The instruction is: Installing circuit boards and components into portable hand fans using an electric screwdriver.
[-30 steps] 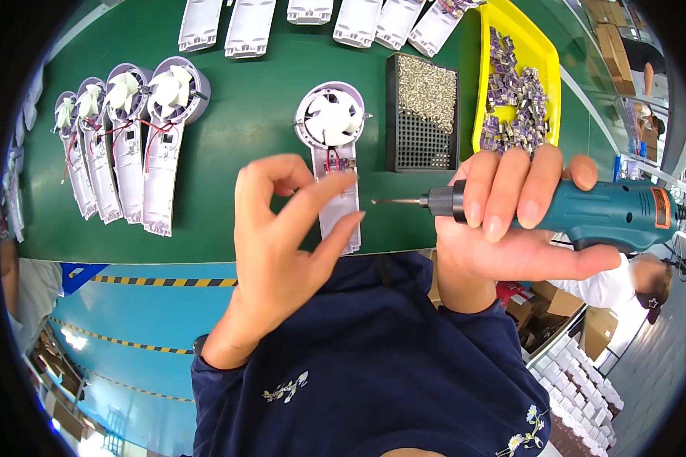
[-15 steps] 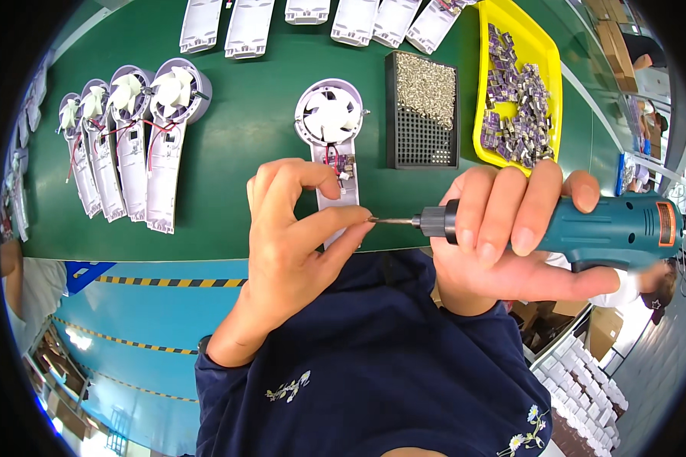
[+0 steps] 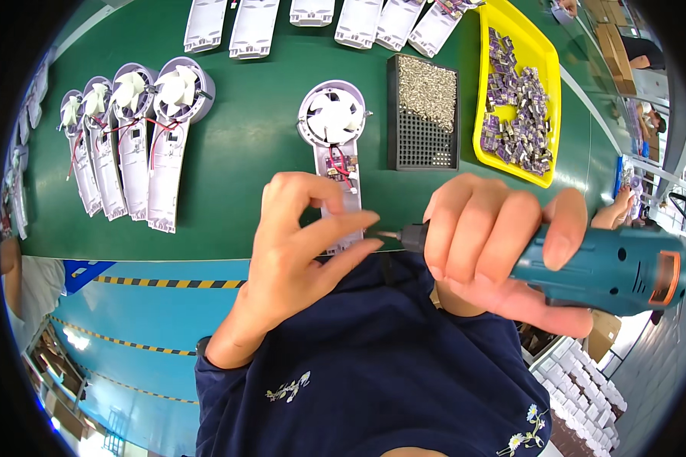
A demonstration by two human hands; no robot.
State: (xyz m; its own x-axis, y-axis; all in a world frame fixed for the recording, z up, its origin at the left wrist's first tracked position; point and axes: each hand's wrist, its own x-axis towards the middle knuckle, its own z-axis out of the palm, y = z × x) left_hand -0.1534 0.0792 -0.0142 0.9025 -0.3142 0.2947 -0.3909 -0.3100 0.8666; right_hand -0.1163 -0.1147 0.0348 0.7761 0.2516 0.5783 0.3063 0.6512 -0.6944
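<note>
My right hand (image 3: 495,244) is wrapped round a teal electric screwdriver (image 3: 610,266), which lies nearly level with its bit toward the left. My left hand (image 3: 297,244) is beside the bit's tip, thumb and forefinger apart; whether a tiny screw sits on the tip is too blurred to tell. Behind the left hand, on the green table, lies a white handheld fan body (image 3: 332,114) with its round head away from me. A small purple circuit board (image 3: 341,167) with red wires sits in its handle, and my left fingers hide part of that handle.
A black tray (image 3: 423,156) of small screws stands right of the fan body. Beyond it is a yellow bin (image 3: 554,99) of purple circuit boards. Several fan bodies (image 3: 164,167) lie at the left, and white handle shells (image 3: 252,30) line the far side.
My left thumb and forefinger have parted from the bit's tip. The screwdriver has turned slightly, its rear end lower, and its bit has shifted a little down.
</note>
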